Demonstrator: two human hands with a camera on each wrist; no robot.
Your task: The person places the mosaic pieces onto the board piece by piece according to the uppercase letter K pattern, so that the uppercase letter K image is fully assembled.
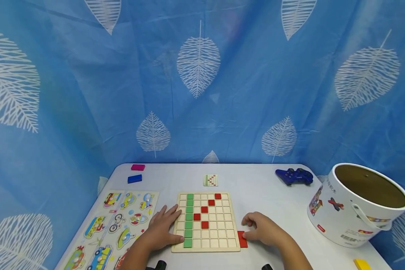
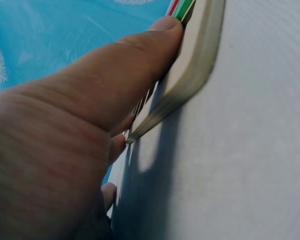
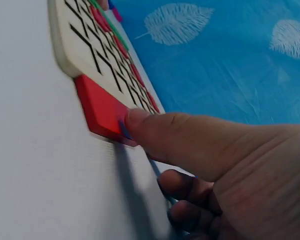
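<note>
A wooden grid board lies on the white table, with a column of green tiles on its left side and several red tiles set in a slanting pattern. My left hand rests across the board's left edge, fingers spread and thumb over the lower green tiles. Against the board's lower right edge lies a red rectangular block. The thumb of my right hand touches this block's end, while the other fingers curl loosely apart from it.
A small pattern card lies behind the board. To the left are a vehicle puzzle board, a blue block and a pink block. On the right stand a game controller, a white bucket and a yellow block.
</note>
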